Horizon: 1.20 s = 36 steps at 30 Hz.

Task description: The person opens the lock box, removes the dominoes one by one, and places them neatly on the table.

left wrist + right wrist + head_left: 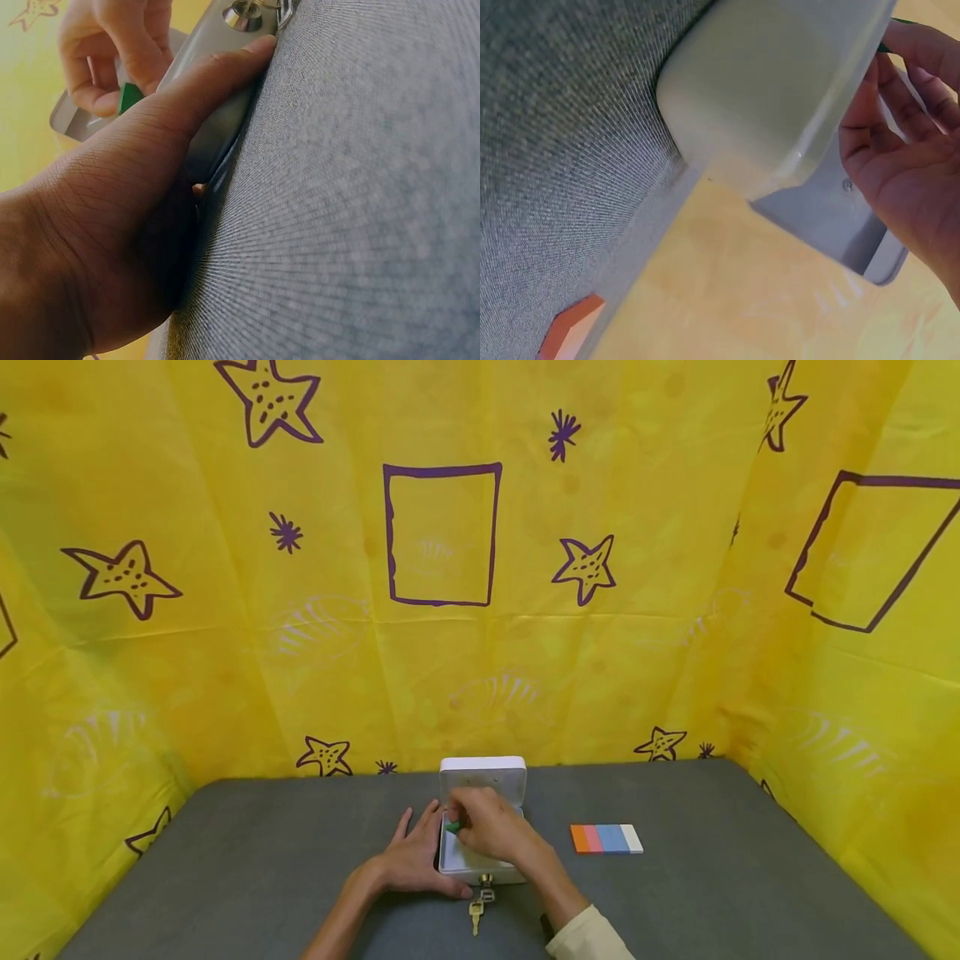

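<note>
A small white metal cash box [507, 877] stands on the table with its lid [486, 764] raised. My left hand [411, 862] rests against the box's left side, its fingers spread and straight and the thumb lying along the front wall. Over the box's inside, my right hand [491, 828] pinches a small green piece [130, 98] between thumb and fingers. That piece is mostly covered by the fingers, and its kind cannot be made out. A key [476, 912] hangs on a ring below the lock [244, 15] at the front.
To the right of the box, a flat strip of coloured bands [606, 839] in orange, pink, blue and white lies on the grey table [712, 893]. Yellow cloth [442, 693] printed with starfish hangs behind the table and along both sides.
</note>
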### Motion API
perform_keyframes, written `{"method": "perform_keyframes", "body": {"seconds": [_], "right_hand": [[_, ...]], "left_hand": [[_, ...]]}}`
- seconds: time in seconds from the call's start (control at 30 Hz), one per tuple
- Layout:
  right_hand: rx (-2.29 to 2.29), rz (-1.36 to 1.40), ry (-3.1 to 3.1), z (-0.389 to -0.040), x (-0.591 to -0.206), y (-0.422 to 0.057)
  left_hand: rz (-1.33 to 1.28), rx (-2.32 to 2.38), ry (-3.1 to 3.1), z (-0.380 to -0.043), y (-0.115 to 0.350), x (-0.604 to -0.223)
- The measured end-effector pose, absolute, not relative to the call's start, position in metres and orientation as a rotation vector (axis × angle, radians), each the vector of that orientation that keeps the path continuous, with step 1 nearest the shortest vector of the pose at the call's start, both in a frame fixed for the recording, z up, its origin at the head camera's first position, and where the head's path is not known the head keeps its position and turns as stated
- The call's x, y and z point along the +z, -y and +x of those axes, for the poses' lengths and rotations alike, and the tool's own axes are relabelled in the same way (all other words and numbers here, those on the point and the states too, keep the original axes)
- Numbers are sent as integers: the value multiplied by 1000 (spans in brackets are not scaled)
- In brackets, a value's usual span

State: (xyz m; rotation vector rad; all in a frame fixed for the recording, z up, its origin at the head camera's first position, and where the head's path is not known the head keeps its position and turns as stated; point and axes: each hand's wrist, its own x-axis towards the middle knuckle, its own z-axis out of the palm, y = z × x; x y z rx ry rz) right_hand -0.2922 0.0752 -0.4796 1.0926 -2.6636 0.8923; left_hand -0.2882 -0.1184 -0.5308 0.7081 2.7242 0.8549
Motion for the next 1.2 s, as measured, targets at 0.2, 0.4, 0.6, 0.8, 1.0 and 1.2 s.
{"method": "perform_keyframes", "body": {"seconds": [0.2, 0.4, 0.6, 0.8, 1.0, 1.2], "right_hand": [[891, 1112, 2651, -293, -476, -80], [975, 1119, 2684, -294, -472, -81], [1031, 1139, 2662, -295, -468, -86], [1132, 1092, 2653, -297, -465, -94], [1232, 1053, 2686, -296, -456, -106], [1314, 1066, 2713, -298, -448, -123]], "left_hand": [[701, 842, -2725, -288, 118, -530], [718, 876, -2710, -297, 121, -542], [696, 884, -2709, -306, 124, -553], [701, 901, -2707, -304, 123, -552], [696, 906, -2712, -304, 124, -555], [688, 883, -2717, -310, 126, -562]]}}
